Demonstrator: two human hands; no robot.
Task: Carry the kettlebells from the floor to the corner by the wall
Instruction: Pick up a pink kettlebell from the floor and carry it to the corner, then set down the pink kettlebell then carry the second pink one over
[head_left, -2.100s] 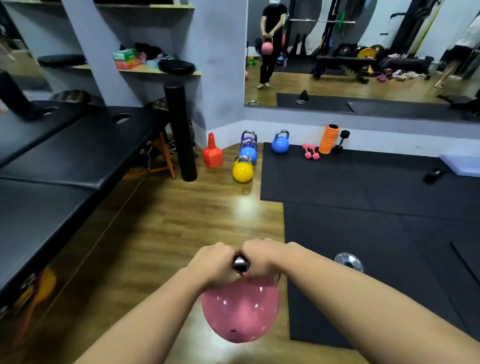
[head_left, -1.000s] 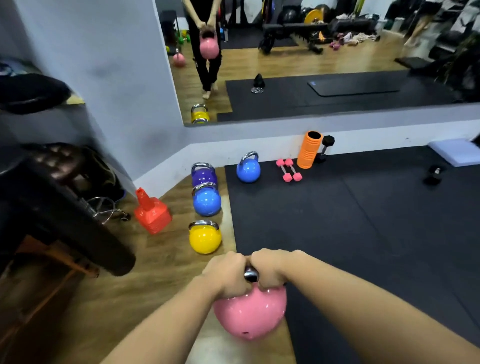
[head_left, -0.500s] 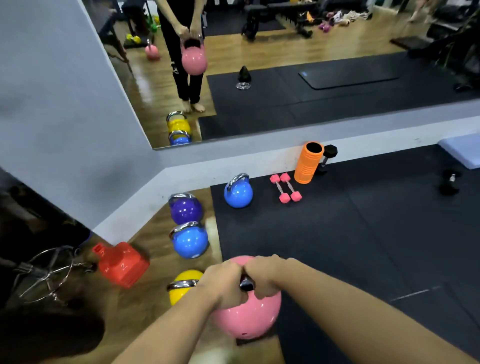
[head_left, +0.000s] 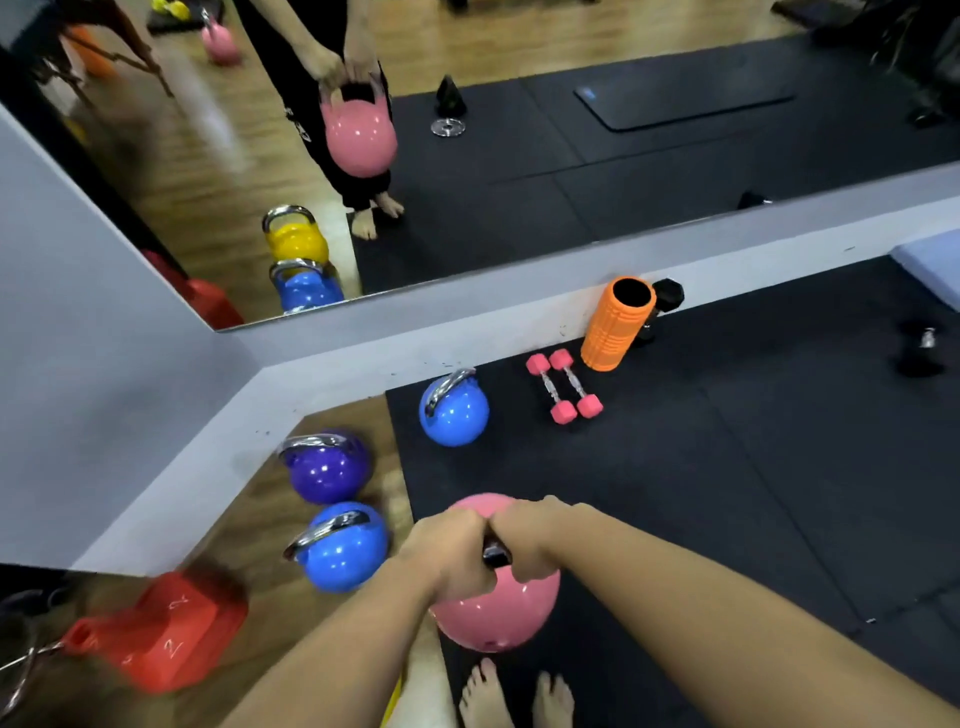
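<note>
A pink kettlebell (head_left: 498, 613) hangs above the floor, over the edge of the black mat and in front of my bare feet. My left hand (head_left: 449, 553) and my right hand (head_left: 530, 540) are both shut on its handle, side by side. Just left of it on the wood floor stand a blue kettlebell (head_left: 345, 548) and a purple kettlebell (head_left: 327, 467), in the corner by the grey wall. Another blue kettlebell (head_left: 453, 410) sits on the mat against the wall base. My left arm hides most of the yellow kettlebell, only a sliver (head_left: 395, 696) shows.
A red stack of cones (head_left: 156, 631) lies at the lower left. Two pink dumbbells (head_left: 565, 385) and an orange foam roller (head_left: 615, 325) rest by the wall. A mirror (head_left: 519, 130) above the wall base reflects me and the room. Black mat (head_left: 727, 493) stretches to the right.
I have walked up to the corner with the pink kettlebell held in both hands. The row of kettlebells is now beside it, and the yellow one has slipped under my arm.
</note>
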